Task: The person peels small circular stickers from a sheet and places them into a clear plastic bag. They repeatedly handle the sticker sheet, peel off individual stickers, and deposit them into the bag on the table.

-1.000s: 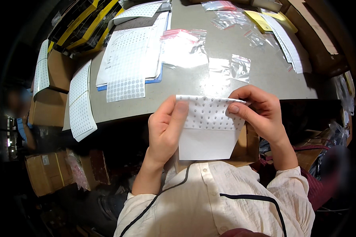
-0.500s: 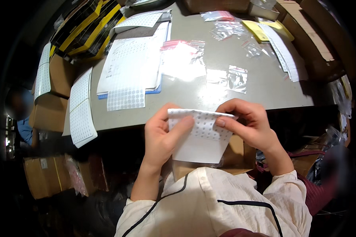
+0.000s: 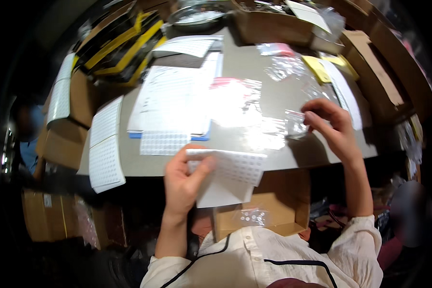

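My left hand grips a folded white sheet of small round stickers at its left end, thumb on top, just off the table's near edge. Over the table, my right hand has thumb and forefinger pinched together, and whatever sits between them is too small to make out. Its fingertips come up against the right side of a small clear zip bag; whether they touch it I cannot tell. Left of that bag lies another shiny clear bag.
An open cardboard box below the table edge holds a bag of small rings. A pile of red-topped zip bags lies mid-table, papers on a blue clipboard to its left. Another sticker sheet hangs over the left edge.
My right hand has let go of the sticker sheet and moved up and right to the small zip bag. The left hand keeps the sheet. The view has shifted, uncovering the box below.
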Action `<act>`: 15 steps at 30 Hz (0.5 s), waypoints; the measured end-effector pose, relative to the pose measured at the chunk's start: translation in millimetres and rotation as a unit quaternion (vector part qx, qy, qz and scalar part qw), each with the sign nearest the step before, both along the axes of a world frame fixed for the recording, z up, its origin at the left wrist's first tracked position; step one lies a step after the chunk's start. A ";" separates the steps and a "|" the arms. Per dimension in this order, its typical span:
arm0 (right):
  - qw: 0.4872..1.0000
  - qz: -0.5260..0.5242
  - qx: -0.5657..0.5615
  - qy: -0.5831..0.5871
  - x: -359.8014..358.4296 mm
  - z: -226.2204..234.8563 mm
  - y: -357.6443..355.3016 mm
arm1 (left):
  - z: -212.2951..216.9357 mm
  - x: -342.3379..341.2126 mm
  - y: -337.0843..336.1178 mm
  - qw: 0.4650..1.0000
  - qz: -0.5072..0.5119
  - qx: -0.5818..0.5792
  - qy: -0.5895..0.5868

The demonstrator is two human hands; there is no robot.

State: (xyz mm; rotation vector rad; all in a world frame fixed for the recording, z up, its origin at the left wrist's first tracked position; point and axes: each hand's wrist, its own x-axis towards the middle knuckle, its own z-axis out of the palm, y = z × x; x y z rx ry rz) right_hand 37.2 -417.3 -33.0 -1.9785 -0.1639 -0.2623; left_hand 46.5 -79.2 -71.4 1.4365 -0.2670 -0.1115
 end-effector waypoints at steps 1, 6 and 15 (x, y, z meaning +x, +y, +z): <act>0.999 -0.002 -0.030 -0.028 5.0 -1.0 -2.0 | 0.8 1.0 0.5 1.000 -0.009 0.011 -0.017; 0.944 -0.101 -0.307 -0.069 20.1 13.9 -53.8 | 4.7 3.2 1.7 1.000 -0.015 0.023 0.012; 0.959 -0.146 -0.242 -0.018 27.6 -4.1 -138.3 | 1.8 6.7 6.7 0.995 -0.077 -0.019 0.056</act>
